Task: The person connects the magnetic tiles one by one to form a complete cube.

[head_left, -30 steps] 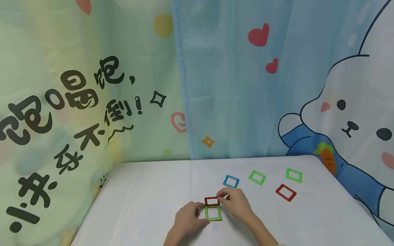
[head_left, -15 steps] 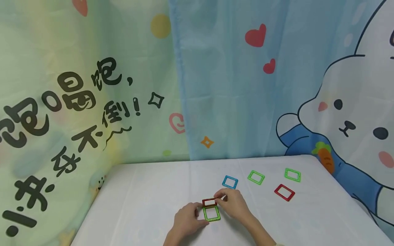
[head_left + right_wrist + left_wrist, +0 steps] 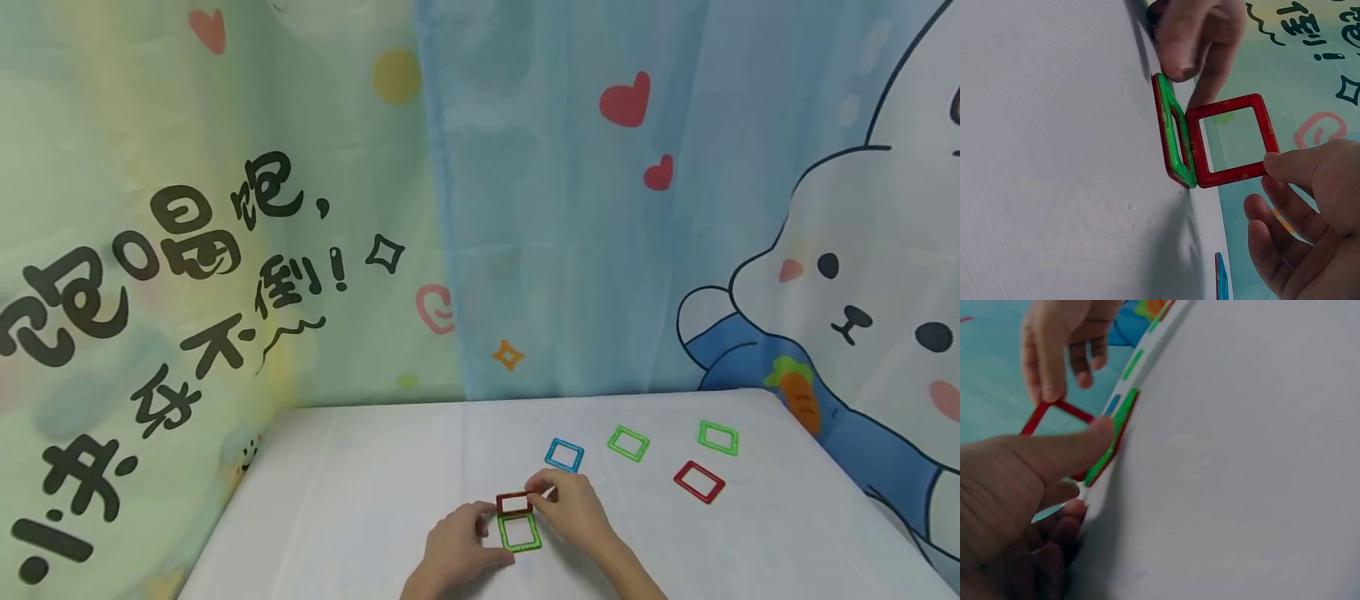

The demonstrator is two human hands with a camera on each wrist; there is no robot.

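Observation:
A red square magnetic tile frame (image 3: 1235, 104) stands upright along one edge of a green tile (image 3: 1166, 119), which lies flat near the front of the table; a red layer (image 3: 1160, 134) shows under the green. My right hand (image 3: 573, 512) pinches the upright red tile at its upper right corner between thumb and index finger, its other fingers loosely bent. From the left, my left hand (image 3: 457, 542) holds the green tile, thumb at the near corner and index finger by the seam with the red one. Its remaining fingers curl beside the tile.
Beyond my right hand lie a blue tile (image 3: 551, 450), a green tile (image 3: 633, 433), another green one (image 3: 720, 427) and a red tile (image 3: 708, 472), all flat on the white tabletop (image 3: 360, 483). A printed curtain (image 3: 540, 250) hangs behind the table's back edge.
The head view has shifted slightly. The joined red and green tiles tilted a little half a second ago and now look straighter; both hands keep the same holds.

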